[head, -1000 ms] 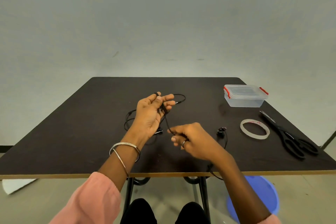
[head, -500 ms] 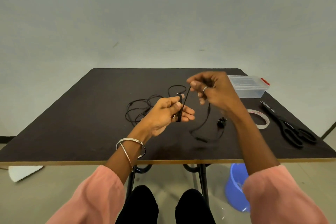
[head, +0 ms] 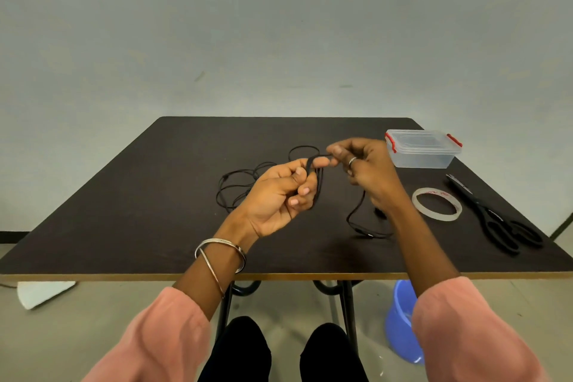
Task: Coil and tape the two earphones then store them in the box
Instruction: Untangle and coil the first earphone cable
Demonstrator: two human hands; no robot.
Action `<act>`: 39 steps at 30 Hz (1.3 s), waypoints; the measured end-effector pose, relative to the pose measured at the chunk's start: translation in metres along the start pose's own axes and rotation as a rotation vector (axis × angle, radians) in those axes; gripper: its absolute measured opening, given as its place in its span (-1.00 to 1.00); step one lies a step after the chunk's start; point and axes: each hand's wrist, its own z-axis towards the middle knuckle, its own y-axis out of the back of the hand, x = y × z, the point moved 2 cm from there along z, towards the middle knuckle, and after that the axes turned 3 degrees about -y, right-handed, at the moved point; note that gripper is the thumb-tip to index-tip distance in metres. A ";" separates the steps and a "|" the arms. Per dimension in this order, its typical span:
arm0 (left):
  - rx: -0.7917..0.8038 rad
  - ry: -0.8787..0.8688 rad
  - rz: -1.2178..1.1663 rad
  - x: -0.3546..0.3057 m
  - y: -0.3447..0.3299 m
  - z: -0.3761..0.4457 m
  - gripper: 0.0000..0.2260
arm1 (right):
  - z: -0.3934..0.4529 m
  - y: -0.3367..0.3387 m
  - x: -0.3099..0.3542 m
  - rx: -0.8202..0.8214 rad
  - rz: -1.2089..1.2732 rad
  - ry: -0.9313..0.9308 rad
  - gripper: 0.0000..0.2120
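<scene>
My left hand [head: 279, 195] holds loops of a black earphone cable [head: 356, 217] wound over its fingers, above the middle of the dark table [head: 124, 226]. My right hand [head: 362, 167] pinches the same cable just right of the left fingertips; the loose end hangs down to the table, its earbuds partly hidden behind my right wrist. A second black earphone [head: 235, 189] lies tangled on the table behind my left hand. A clear box [head: 421, 149] with red clips stands lidded at the far right. A tape roll [head: 436, 203] lies flat near it.
Black scissors [head: 496, 220] lie along the right edge of the table, beside the tape roll. A blue bucket [head: 401, 319] stands on the floor under the table's right side. My knees are under the front edge.
My right hand lifted the cable from near the front of the table and brought it over my left fingers, adding a loop. Less loose cable lies on the table.
</scene>
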 end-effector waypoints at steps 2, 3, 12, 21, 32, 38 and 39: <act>-0.048 -0.033 -0.039 -0.004 0.002 0.002 -0.71 | -0.009 -0.007 -0.010 0.041 -0.058 -0.001 -0.84; -0.083 -0.049 -0.048 -0.007 0.004 0.003 -0.70 | -0.014 -0.011 -0.013 0.073 -0.099 0.003 -0.83; -0.383 -0.108 0.003 -0.014 0.015 0.012 -0.70 | -0.055 -0.046 -0.017 0.392 -0.472 0.054 -0.81; -0.501 -0.230 0.102 -0.013 0.021 0.016 -0.81 | -0.064 -0.047 -0.005 0.375 -0.496 0.114 -0.76; -0.258 -0.065 0.662 0.000 0.019 0.012 -0.75 | -0.030 -0.019 0.023 0.172 -0.004 -0.202 -0.87; -0.135 -0.003 0.633 0.002 0.014 0.005 -0.69 | -0.003 0.003 0.044 0.111 -0.006 -0.099 -0.88; -0.114 0.002 0.608 0.002 0.012 0.005 -0.69 | 0.001 0.005 0.047 0.151 -0.044 -0.067 -0.87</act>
